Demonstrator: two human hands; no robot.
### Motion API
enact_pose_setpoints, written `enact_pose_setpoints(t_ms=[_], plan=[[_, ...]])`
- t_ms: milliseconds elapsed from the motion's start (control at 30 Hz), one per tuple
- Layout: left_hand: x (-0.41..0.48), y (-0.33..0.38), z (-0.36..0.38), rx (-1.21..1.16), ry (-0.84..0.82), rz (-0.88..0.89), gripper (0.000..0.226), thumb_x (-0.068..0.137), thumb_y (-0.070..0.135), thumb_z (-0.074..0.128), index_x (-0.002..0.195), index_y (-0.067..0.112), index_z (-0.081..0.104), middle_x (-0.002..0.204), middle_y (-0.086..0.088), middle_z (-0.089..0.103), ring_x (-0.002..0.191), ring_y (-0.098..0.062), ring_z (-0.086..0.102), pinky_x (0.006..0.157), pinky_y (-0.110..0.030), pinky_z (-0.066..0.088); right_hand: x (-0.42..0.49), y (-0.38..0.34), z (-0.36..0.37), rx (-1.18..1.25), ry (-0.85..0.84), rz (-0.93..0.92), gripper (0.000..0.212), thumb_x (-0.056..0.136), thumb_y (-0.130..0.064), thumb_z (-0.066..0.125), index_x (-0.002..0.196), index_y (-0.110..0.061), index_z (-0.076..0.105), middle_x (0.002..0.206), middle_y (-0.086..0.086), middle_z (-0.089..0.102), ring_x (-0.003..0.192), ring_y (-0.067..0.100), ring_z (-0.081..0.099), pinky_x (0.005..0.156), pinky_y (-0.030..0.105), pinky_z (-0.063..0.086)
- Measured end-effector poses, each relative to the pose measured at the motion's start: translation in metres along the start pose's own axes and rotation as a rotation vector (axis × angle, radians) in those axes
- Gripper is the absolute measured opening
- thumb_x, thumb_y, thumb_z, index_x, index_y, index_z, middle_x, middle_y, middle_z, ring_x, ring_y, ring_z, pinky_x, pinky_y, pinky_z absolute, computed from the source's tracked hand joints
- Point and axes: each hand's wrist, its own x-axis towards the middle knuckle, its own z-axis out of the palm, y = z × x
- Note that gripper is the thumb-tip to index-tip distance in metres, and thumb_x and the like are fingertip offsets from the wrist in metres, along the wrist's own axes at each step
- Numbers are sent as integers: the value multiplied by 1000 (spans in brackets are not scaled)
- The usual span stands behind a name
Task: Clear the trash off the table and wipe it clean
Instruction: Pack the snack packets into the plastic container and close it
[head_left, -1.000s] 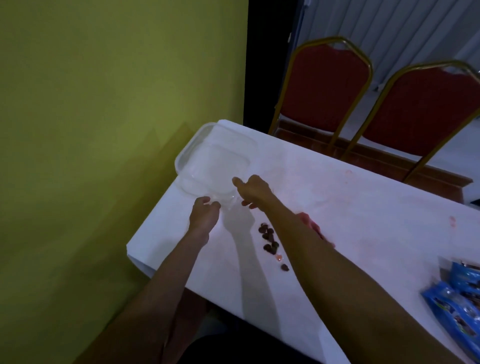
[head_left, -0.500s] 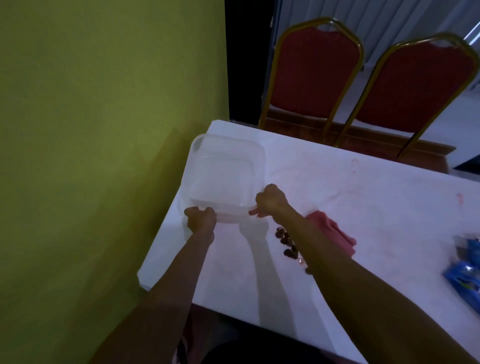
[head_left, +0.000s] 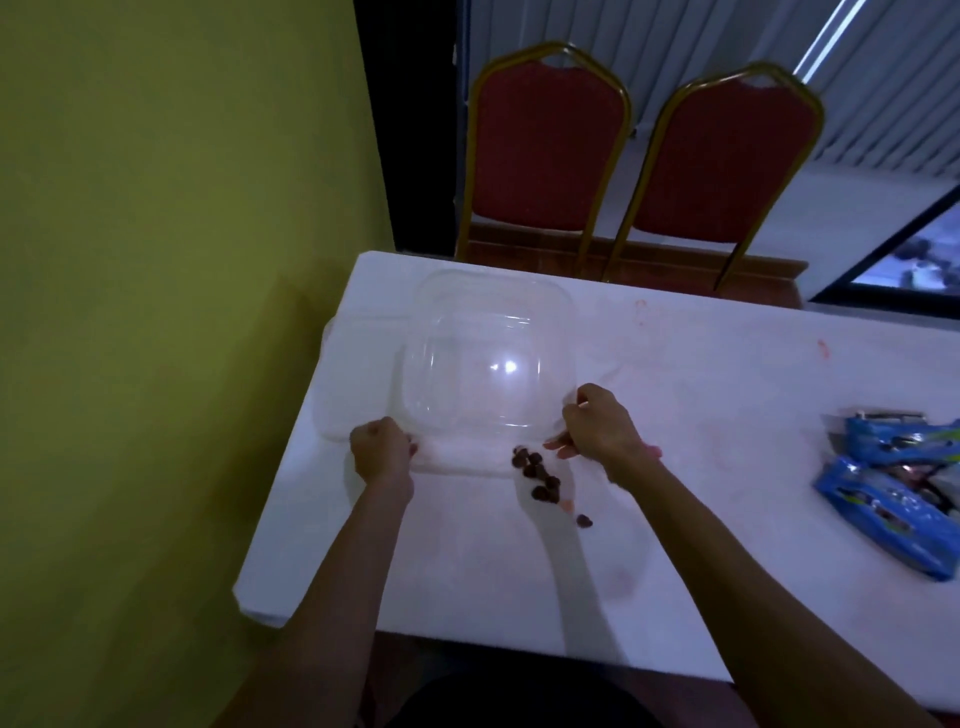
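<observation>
A clear plastic container (head_left: 488, 358) sits on the white table (head_left: 701, 415) near its left end. My left hand (head_left: 382, 454) grips the container's near left corner with curled fingers. My right hand (head_left: 597, 428) holds its near right corner, thumb on the rim. Several small dark crumbs (head_left: 543, 480) lie on the table just in front of the container, between my arms. A pink cloth (head_left: 653, 451) shows only as a sliver behind my right wrist. Faint red smears (head_left: 640, 306) mark the tabletop.
Blue snack wrappers (head_left: 893, 483) lie at the table's right side. Two red chairs with gold frames (head_left: 545, 150) stand behind the far edge. A yellow-green wall (head_left: 171, 312) runs close along the table's left end.
Both hands have drawn the clear container toward me and to the right, away from the table's left corner. My right arm now hides most of the pink cloth.
</observation>
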Motion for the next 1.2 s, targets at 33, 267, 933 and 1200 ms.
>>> enact_pose_setpoints(t_ms=[33, 267, 933, 1200], plan=[[-5, 4, 3, -19, -43, 11, 35, 88, 11, 48, 116, -3, 62, 86, -13, 64, 63, -21, 61, 54, -28, 50, -5, 4, -6, -19, 14, 3, 16, 103, -9, 41, 111, -5, 53, 91, 14, 71, 66, 20, 75, 50, 24, 55], [-65, 12, 28, 2, -423, 5, 40, 100, 48, 40, 99, 16, 63, 81, -4, 61, 68, -20, 55, 74, -34, 46, -40, 39, -51, -60, 91, -46, 20, 101, -13, 39, 112, -7, 55, 87, 14, 70, 46, 10, 65, 42, 20, 48], [-292, -178, 140, 546, -709, 168, 32, 75, 6, 60, 107, 13, 62, 104, -15, 69, 83, -26, 65, 78, -45, 55, -116, 286, -279, -1, 177, 68, 17, 102, -18, 43, 112, -14, 56, 90, 7, 70, 61, 18, 73, 58, 32, 56], [-330, -227, 156, 626, -597, 150, 34, 77, -8, 50, 93, 18, 64, 95, -8, 67, 82, -28, 62, 74, -48, 55, -119, 344, -319, -120, -62, 113, 28, 96, -21, 48, 123, -19, 47, 99, 10, 72, 67, 18, 75, 63, 30, 56]])
